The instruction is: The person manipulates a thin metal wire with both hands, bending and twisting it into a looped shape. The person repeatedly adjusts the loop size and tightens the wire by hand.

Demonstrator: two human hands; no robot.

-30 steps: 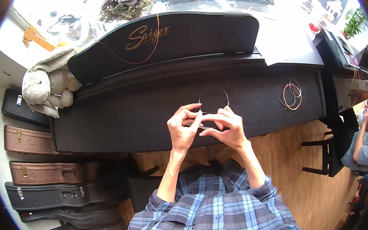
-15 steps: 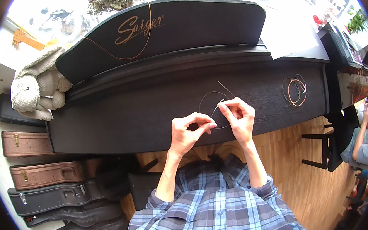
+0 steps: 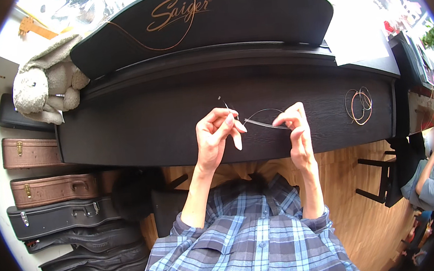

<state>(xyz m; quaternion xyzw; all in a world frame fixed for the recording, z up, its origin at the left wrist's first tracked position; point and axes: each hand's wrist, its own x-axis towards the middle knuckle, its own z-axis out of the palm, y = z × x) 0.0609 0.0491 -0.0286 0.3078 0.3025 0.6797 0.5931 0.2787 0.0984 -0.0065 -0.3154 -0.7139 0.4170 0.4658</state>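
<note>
Over the dark lid, my left hand (image 3: 217,135) pinches a thin, pale instrument string (image 3: 266,125) between thumb and fingertips. One short end pokes up past those fingers. Several thin strands run across the gap to my right hand (image 3: 298,131), whose bent fingers close around them; just how they grip the strands is hard to see. A fine loop arches above the strands between the two hands. Both hands hover above the closed lid of a black piano (image 3: 159,120), close to its front edge.
On the lid's right lies a coil of copper and dark strings (image 3: 360,107). A copper string (image 3: 165,48) hangs over the music rest. At left are a plush rabbit (image 3: 32,92) and stacked instrument cases (image 3: 51,190). A stool (image 3: 381,178) and a seated person (image 3: 428,184) are at right.
My hands have drawn apart, the right one moving right and the left one turning upward. The strands between them are now stretched out. The view has shifted slightly.
</note>
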